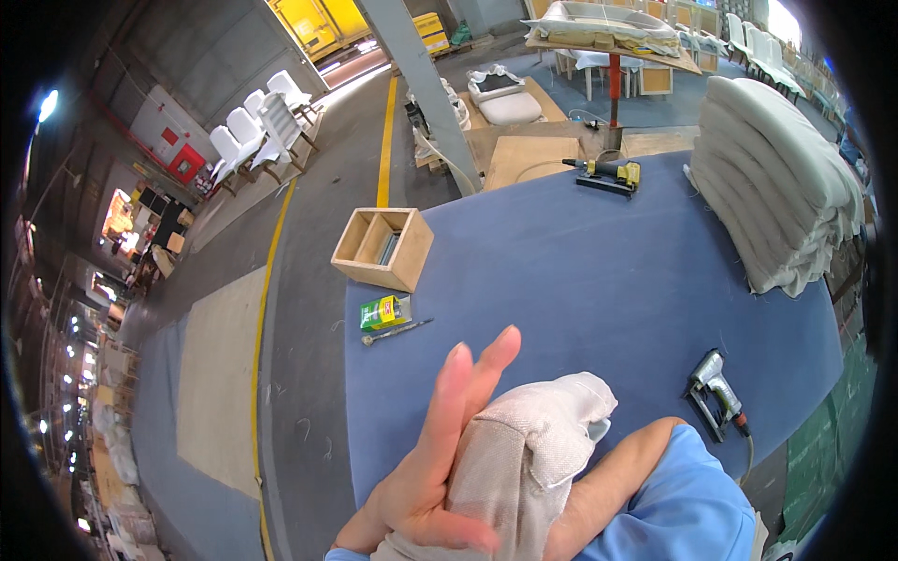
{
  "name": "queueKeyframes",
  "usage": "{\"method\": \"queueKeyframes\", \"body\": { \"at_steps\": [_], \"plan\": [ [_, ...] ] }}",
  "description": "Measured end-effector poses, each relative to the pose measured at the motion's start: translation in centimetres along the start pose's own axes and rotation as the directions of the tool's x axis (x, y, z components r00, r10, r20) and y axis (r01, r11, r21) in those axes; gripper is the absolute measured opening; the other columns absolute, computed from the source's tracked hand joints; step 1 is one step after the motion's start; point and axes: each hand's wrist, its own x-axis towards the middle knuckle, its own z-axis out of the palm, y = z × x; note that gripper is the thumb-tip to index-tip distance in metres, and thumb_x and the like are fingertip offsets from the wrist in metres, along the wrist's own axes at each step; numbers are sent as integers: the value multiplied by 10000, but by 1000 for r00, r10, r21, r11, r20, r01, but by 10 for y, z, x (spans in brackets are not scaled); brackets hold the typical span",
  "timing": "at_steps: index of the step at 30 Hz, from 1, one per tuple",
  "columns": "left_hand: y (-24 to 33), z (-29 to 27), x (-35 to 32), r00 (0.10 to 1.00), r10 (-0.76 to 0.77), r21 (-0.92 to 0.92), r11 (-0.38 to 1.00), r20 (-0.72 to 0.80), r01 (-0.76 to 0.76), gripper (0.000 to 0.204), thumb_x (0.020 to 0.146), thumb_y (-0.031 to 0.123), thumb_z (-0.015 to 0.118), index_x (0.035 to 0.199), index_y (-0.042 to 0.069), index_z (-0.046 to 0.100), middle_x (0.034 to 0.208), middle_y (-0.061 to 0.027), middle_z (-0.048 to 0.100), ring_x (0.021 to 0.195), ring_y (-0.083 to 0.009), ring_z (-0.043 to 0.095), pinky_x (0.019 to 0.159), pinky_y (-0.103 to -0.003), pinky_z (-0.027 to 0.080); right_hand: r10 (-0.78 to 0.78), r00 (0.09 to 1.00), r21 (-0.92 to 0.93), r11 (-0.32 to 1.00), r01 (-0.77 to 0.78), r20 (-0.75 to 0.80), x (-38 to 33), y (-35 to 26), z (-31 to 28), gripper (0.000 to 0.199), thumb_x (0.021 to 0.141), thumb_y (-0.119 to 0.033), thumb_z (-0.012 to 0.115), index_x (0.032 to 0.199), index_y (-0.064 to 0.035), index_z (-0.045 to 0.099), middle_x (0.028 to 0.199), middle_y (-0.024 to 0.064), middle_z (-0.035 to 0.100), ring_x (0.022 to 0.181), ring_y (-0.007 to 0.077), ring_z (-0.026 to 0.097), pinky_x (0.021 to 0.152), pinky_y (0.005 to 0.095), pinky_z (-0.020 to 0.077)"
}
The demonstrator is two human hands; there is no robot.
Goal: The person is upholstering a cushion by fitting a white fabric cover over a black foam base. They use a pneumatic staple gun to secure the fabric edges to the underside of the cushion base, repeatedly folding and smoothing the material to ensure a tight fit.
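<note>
A padded piece covered in light beige-grey fabric (524, 439) stands in front of me, with a folded, bunched corner at its top. My left hand (435, 458) lies along its left side, two fingers stretched upward past the cloth and the thumb across its near face. From the right, my right forearm (613, 472) in a pushed-up blue sleeve reaches in behind the fabric. That hand's fingers are hidden by the piece. To the right, a silver-and-black staple gun (716, 393) with an air hose lies on the blue-covered table (561, 271).
A wooden divided box (383, 248) holding staple strips sits at the table's left edge. Near it lie a green-and-yellow packet (383, 313) and a thin tool (398, 331). Farther back are a yellow-and-black staple gun (608, 178) and a stack of fabric-covered pads (781, 187).
</note>
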Motion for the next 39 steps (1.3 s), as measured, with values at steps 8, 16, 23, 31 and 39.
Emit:
{"method": "queueKeyframes", "body": {
  "at_steps": [8,16,23,31,39],
  "plan": [
    [-25,-21,46,975,-210,-237,946,70,220,1079,995,843,377,1662,-2,303,1549,-323,532,1432,-434,538,1188,-531,422,-11,999,-50,999,9,-42,7,-2,-9,229,945,-252,783,1000,-34,739,942,149,703,880,383,695,811,539,537],
    [-35,3,42,953,-179,-322,912,244,254,853,1082,682,330,1219,-38,767,1309,-270,720,1319,-415,630,1142,-523,466,-7,996,-78,997,0,-90,-7,-15,-36,245,928,-253,805,1008,-28,748,958,153,710,897,389,700,830,550,535],
    [-34,0,45,968,-33,-255,962,249,98,763,1094,585,357,1172,-48,776,1209,-269,761,1211,-426,703,1095,-534,508,-21,994,-80,997,12,-111,-13,-19,-45,261,913,-254,824,1015,-23,756,971,157,716,912,395,704,846,560,534],
    [-19,-6,58,941,47,-157,988,335,6,590,1081,418,432,1130,-65,767,1151,-262,776,1146,-418,738,1023,-519,563,-19,994,-79,997,11,-104,-14,-17,-42,281,896,-255,846,1023,-18,765,987,161,723,930,402,709,865,572,533],
    [1,-3,37,929,-1,-22,1000,370,10,679,1054,366,622,1556,-35,400,1570,-306,468,1458,-422,501,1229,-505,351,-30,992,-59,998,23,-123,-19,-26,-38,302,880,-256,868,1032,-12,774,1003,165,730,947,408,714,884,583,532]
  ]
}}
